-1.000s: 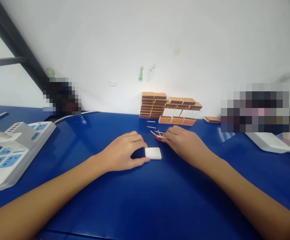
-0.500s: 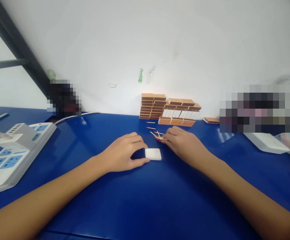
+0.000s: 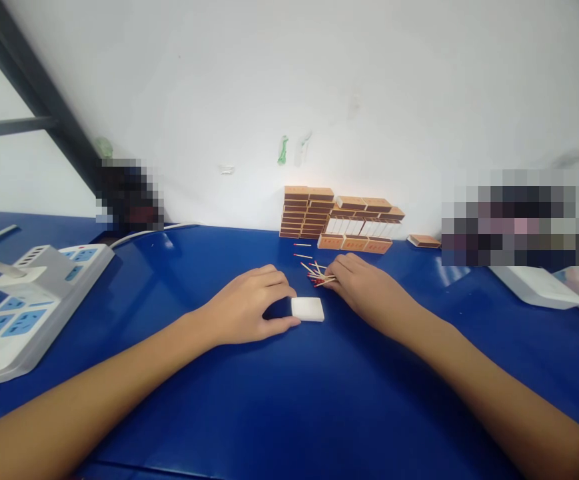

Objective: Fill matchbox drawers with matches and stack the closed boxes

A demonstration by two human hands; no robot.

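A small white matchbox tray (image 3: 308,309) lies on the blue table, gripped at its left end between the thumb and fingers of my left hand (image 3: 249,307). What is inside it, if anything, cannot be made out. To its upper right, my right hand (image 3: 362,285) has its fingertips closed on a bunch of matches (image 3: 320,280). The red heads point left, fanned out in several directions, and the fingers hide the other ends. Two loose matches (image 3: 302,256) lie apart on the table beyond the bunch.
Stacked matchboxes (image 3: 307,213) stand against the wall, with several white trays among them. One matchbox sleeve (image 3: 423,241) lies to their right. On the left is a large power strip (image 3: 34,313) with a plugged-in cable. A white device (image 3: 539,287) sits at the right.
The matches at my right fingertips have shifted and fanned out a little more. My left hand stays on the white tray. The view has moved slightly.
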